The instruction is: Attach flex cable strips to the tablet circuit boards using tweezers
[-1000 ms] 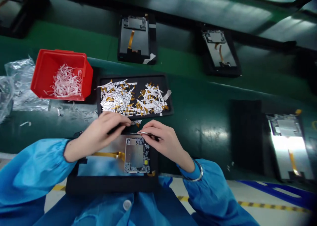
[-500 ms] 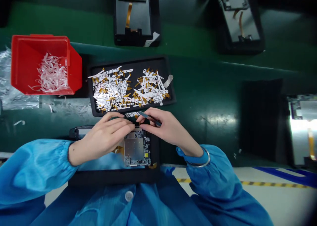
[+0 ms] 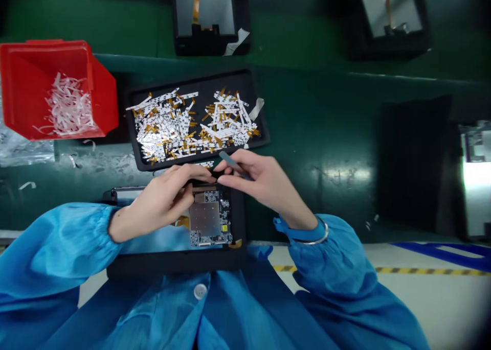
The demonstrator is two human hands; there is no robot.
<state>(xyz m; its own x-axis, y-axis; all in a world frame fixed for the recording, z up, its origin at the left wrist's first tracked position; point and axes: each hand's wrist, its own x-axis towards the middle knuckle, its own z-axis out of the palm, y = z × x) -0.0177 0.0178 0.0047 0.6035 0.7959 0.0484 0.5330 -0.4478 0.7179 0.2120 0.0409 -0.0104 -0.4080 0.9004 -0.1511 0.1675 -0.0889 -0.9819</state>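
One slim tool point(image 3: 230, 160) is pinched by right-hand fingers point(image 3: 238, 170); left fingers point(image 3: 195, 172) lie pressed together above the fragile board point(image 3: 205, 217), best held by edges.

We're at a long dark green tabletop point(image 3: 314, 120), glossy, with a bright patch of light glare point(image 3: 345, 175) on it. Beyond its edge: pale floor point(image 3: 429, 309), yellow-black hazard tape point(image 3: 422, 271), a blue floor marking point(image 3: 441, 249).

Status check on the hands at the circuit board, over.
Left hand at top edge of circuit board. Right hand holding flat blue tool. Tray of strips just beyond.
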